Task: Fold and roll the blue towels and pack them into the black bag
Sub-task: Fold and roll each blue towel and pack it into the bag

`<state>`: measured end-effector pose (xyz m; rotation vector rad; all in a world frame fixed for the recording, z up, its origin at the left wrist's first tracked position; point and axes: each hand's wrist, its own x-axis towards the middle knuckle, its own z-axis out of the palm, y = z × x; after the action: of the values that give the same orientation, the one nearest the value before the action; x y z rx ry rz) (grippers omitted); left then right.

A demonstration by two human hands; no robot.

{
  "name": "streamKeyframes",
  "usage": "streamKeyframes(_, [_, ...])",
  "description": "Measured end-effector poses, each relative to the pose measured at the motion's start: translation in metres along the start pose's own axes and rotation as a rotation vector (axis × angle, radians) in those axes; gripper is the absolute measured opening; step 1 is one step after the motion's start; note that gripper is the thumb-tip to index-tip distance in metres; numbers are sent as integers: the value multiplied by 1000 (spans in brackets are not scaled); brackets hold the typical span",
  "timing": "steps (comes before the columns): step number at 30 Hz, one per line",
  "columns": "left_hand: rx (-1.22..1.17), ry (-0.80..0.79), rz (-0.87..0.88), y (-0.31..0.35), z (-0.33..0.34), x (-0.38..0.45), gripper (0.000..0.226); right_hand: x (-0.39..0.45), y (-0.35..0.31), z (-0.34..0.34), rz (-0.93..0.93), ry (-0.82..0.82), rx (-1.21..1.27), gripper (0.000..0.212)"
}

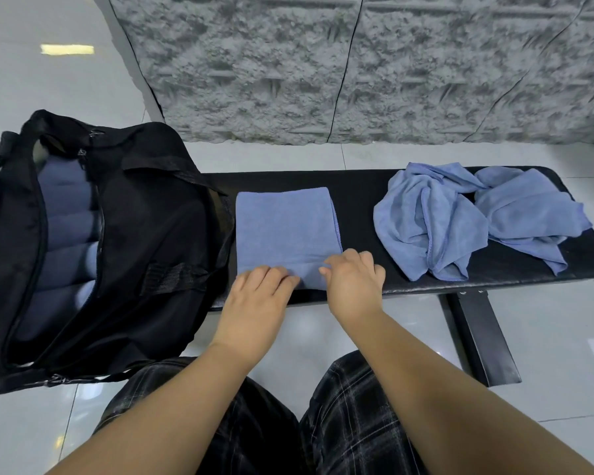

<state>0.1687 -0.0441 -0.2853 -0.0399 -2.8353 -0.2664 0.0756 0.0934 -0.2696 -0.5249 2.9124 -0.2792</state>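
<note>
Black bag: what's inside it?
Through the open zip of the bag, rolled blue towels lie stacked in a row, about five showing. The bag's flaps cover the rest of the interior, so anything beneath or beside the rolls cannot be seen.

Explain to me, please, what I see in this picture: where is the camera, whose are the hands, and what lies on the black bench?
There is no machine here. A person wears a wide-angle camera on the head, so you look forward and down along their own arms. The left hand and the right hand both press on the near edge of a folded blue towel, which lies flat on the black bench. It looks as if they are about to start rolling it from that edge, though that is only a guess. On the right part of the bench lie crumpled blue towels, not folded yet. At the left stands an open black bag; inside it you can see rolled towels already packed side by side. The checked cloth at the bottom is the person's clothing over the knees.
</note>
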Motion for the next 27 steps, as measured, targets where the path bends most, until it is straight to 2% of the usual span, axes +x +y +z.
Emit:
streamKeyframes(4, [72,-98,-43,-4,3,2,65,14,-6,-10,14,49,24,18])
streamKeyframes(7, [85,-150,-93,-4,4,7,68,19,-8,-11,-128,149,53,8])
streamKeyframes(9, [76,-153,-120,-5,6,12,65,20,-8,-8,-249,202,132,19])
streamKeyframes(12, [43,-143,-126,-10,4,24,59,12,-3,-5,-360,206,136,20])
streamKeyframes(16, [-41,-223,-150,-18,2,37,52,6,5,3,-353,83,27,54])
streamKeyframes(18, [-95,-269,-175,-19,-1,43,46,11,5,7,-326,94,12,59])
streamKeyframes(20, [-112,-307,-181,-20,-2,47,42,19,0,1,-294,56,50,50])
streamKeyframes(24, [-106,-334,-193,-22,-6,47,42,33,-2,-13,-271,-197,-10,26])
streamKeyframes(27, [-152,-346,-225,-19,-11,38,37,32,0,-23,-257,-359,-10,17])
